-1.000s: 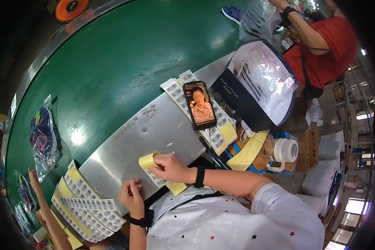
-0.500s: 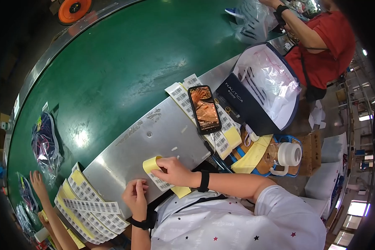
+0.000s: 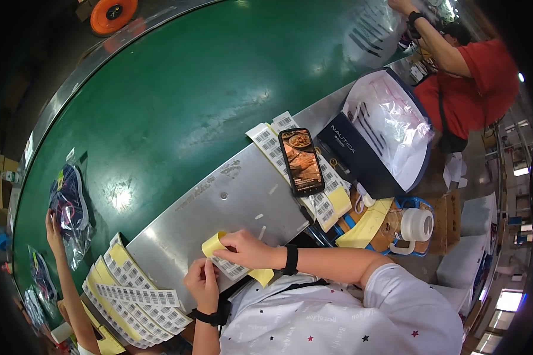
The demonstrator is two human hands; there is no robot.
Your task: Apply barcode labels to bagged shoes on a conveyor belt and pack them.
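A short strip of barcode labels [image 3: 233, 270] on yellow backing paper curls up at its far end, close to me over the metal table edge. My right hand [image 3: 247, 249] is closed around it, thumb on the strip. Beside the strip's left edge, my left hand [image 3: 202, 283] has its thumb and forefinger pinched together. Whatever sits between those fingertips, if anything, is too small to tell. More label sheets [image 3: 130, 296] overlap in a stack to the left. Past my right hand, a phone [image 3: 302, 162] with a lit screen rests on further barcode sheets [image 3: 268, 142].
Beyond the metal ledge [image 3: 177, 219] stretches a green conveyor belt [image 3: 177, 106]. A co-worker's hand [image 3: 54, 234] touches a bagged shoe [image 3: 70, 201] at left. A dark blue box [image 3: 361, 160] with plastic bags stands at right, near a white-lidded jug [image 3: 414, 226]. Another person in red [image 3: 479, 83] works behind.
My left hand has moved up against the label strip. At left, the co-worker's hand has reached the bagged shoe. The whole view has shifted slightly.
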